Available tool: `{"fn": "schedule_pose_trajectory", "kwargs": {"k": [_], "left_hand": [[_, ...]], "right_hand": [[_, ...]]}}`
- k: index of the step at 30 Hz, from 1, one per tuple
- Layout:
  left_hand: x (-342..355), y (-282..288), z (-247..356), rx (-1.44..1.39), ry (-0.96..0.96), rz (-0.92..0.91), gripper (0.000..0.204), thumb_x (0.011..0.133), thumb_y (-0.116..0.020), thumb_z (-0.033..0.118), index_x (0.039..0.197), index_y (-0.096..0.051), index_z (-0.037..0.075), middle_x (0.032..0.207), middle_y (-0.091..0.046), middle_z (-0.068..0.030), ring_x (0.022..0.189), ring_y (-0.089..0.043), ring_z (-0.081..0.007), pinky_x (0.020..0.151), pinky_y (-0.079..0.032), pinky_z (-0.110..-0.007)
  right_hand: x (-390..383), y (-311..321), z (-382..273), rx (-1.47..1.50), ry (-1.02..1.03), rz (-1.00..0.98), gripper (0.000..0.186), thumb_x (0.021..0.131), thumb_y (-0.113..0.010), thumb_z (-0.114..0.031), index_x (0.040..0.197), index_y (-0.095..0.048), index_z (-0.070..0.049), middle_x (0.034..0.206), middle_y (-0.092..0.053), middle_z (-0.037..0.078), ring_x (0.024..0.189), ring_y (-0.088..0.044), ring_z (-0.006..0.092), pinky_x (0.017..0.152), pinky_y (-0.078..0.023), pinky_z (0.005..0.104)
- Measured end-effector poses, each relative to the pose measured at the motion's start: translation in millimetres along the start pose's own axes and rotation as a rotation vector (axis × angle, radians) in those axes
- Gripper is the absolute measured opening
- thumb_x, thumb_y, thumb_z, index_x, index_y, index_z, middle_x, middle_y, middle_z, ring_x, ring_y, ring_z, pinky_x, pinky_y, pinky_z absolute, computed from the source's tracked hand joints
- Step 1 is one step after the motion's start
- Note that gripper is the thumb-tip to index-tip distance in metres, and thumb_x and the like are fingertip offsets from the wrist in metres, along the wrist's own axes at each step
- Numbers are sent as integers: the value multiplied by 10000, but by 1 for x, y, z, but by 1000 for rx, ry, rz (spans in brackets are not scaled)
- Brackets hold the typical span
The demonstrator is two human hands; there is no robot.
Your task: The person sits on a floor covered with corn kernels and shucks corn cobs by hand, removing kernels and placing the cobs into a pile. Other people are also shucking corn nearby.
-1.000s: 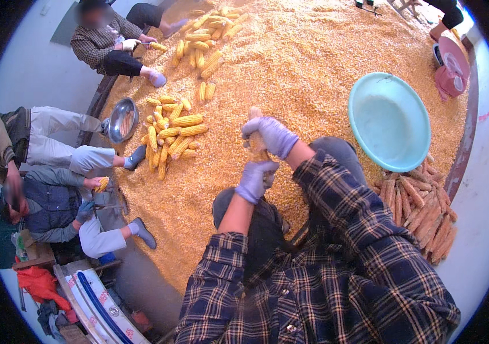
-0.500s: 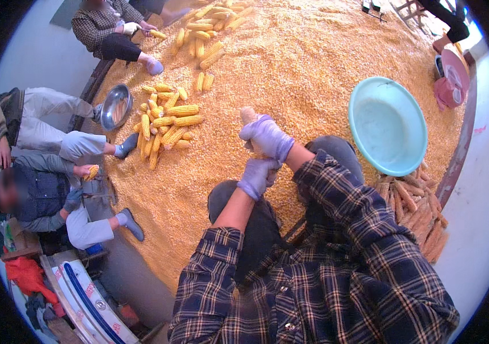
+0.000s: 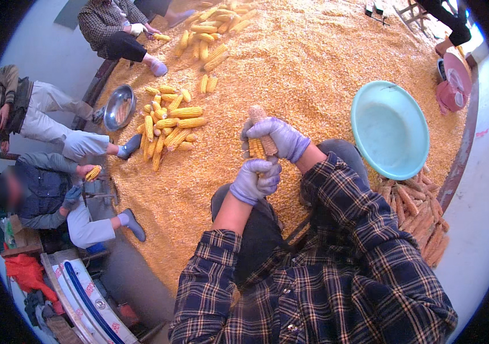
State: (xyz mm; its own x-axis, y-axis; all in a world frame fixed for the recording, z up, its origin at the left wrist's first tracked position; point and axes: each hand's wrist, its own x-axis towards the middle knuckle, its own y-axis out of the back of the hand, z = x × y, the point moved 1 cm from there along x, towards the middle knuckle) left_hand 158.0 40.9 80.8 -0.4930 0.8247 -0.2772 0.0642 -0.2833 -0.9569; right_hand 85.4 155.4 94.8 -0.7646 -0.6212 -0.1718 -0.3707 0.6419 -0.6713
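Note:
In my gloved left hand (image 3: 256,182), closed around its lower end, stands an ear of corn (image 3: 257,150) with yellow kernels showing. My gloved right hand (image 3: 279,137) wraps around a bare corn cob (image 3: 258,112), which is pressed alongside the ear. Both hands are close together above my knees, over a wide spread of loose kernels (image 3: 290,69). The lower part of the ear is hidden by my left fingers. Left of my hands lies a pile of yellow corn ears (image 3: 167,123).
A pale green basin (image 3: 390,132) rests at the right, beside a heap of stripped cobs (image 3: 422,215). A metal bowl (image 3: 120,108) and several seated people (image 3: 44,192) are at the left. More ears (image 3: 210,34) lie farther off; a pink tub (image 3: 455,80) stands far right.
My right hand has shifted slightly right and down, and the ear's yellow kernels now show between my hands. My left hand has come a little lower. The view has shifted slightly.

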Motion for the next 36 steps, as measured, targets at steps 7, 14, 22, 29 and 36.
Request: {"fn": "schedule_pose_trajectory", "kwargs": {"k": [7, 14, 22, 29, 36], "left_hand": [[9, 10, -3, 516, -114, 583, 88, 727, -558, 110, 743, -472, 114, 503, -374, 15, 343, -324, -89, 321, -236, -222], [29, 38, 8, 1620, -40, 950, 117, 692, -613, 98, 786, -554, 58, 563, -548, -74, 424, -524, -171, 357, -374, -290], [8, 9, -3, 463, -122, 511, 113, 748, -574, 121, 811, -480, 126, 518, -413, -4, 382, -370, -94, 317, -253, -208], [15, 9, -13, 775, -98, 750, 92, 762, -554, 167, 777, -514, 85, 528, -422, -11, 398, -373, -99, 338, -262, -235], [37, 120, -5, 2339, -787, 948, 251, 789, -563, 289, 871, -555, 52, 690, -594, -88, 524, -562, -199, 459, -450, -312]], "right_hand": [[15, 5, 15, -600, 94, 235, 136, 672, -602, -73, 781, -552, -8, 669, -568, 87, 587, -575, 188, 543, -476, 314], [30, -1, 24, -757, 117, 565, 183, 662, -602, -147, 790, -566, -22, 655, -576, 131, 555, -566, 234, 513, -453, 374], [13, 17, 11, 16, -16, 102, 231, 727, -589, -107, 921, -552, 14, 816, -586, 94, 699, -596, 231, 647, -494, 367], [16, 0, 10, -1064, 62, 325, 186, 659, -592, -198, 697, -575, -16, 700, -587, 134, 642, -572, 253, 599, -464, 337], [33, 8, 40, -1094, 22, 777, 265, 717, -526, -227, 899, -590, -46, 786, -610, 181, 777, -592, 305, 684, -472, 399]]}}
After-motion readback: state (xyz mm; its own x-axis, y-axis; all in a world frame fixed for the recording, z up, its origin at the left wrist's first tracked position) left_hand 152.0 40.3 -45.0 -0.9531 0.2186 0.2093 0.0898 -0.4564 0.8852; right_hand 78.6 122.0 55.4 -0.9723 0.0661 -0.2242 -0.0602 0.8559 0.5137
